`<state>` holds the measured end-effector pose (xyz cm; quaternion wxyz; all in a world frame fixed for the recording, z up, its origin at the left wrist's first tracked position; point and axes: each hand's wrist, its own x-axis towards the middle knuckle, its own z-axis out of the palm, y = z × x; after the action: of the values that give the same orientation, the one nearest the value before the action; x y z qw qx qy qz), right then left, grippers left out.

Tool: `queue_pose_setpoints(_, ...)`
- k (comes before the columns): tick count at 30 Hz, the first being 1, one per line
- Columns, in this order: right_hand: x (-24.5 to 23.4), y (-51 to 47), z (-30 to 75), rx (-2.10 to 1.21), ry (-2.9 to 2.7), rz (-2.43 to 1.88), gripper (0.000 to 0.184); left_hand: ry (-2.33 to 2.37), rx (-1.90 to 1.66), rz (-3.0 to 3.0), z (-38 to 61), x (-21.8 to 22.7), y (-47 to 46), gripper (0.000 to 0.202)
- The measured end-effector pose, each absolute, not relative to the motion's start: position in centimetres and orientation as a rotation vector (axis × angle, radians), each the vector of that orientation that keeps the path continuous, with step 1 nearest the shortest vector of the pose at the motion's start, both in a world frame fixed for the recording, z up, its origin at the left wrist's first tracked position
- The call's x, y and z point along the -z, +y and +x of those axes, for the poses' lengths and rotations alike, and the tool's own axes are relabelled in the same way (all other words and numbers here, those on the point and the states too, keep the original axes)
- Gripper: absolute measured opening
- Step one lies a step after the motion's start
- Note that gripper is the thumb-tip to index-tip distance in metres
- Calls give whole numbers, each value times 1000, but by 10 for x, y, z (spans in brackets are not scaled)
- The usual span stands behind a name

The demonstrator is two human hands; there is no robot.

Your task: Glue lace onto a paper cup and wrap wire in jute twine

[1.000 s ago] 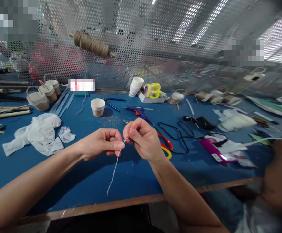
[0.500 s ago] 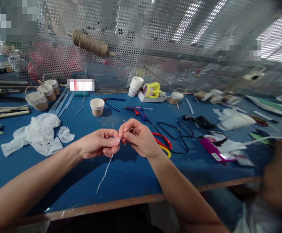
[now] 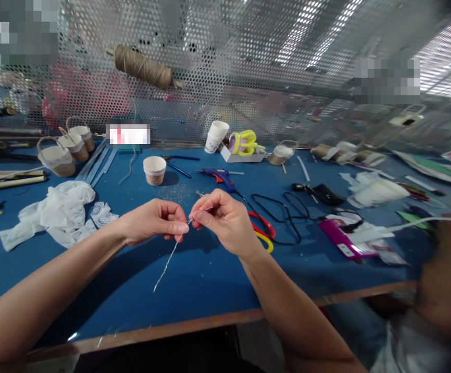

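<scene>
A thin twisted wire (image 3: 165, 267), silvery-white, runs between my two hands, and its loose end hangs down toward the table's front. My left hand (image 3: 157, 223) pinches it between thumb and fingers. Close by, my right hand (image 3: 221, 220) is closed on the wire's other part, whose end is mostly hidden by the fingers. Beyond the hands stands a small paper cup (image 3: 155, 172) with a brown band. A blue glue gun (image 3: 219, 178) lies behind my right hand. Scissors with red and yellow handles (image 3: 263, 243) are partly covered by my right wrist.
Crumpled white lace fabric (image 3: 60, 210) lies on the left, with small handled baskets (image 3: 56, 159) behind it. A black cord (image 3: 279, 204), a purple packet (image 3: 342, 241) and paper scraps spread rightward. Pliers (image 3: 178, 165) lie farther back. Another person's arm (image 3: 448, 269) shows at the right edge.
The wire's hanging end has risen slightly. My left hand has tilted, its fingers curling in more, while my right hand stays nearly in place, still pinching.
</scene>
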<state>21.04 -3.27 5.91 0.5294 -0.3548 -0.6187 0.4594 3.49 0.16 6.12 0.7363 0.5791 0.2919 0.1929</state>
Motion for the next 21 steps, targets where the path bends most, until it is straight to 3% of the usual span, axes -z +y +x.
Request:
queue_pose_setpoints(8, -59, -33, 209, -983, -1519, -939, 23, 891, -531, 1745, 33, -72, -4, 23)
queue_pose_setpoints(16, -43, -21, 201, -975, -1351, -1107, 29, 1376, -827, 2665, 49, -48, -21, 20)
queue_pose_setpoints(21, -39, -13, 201, -1348, -1141, -970, 31, 1139, -713, 2133, 44, -54, -12, 16)
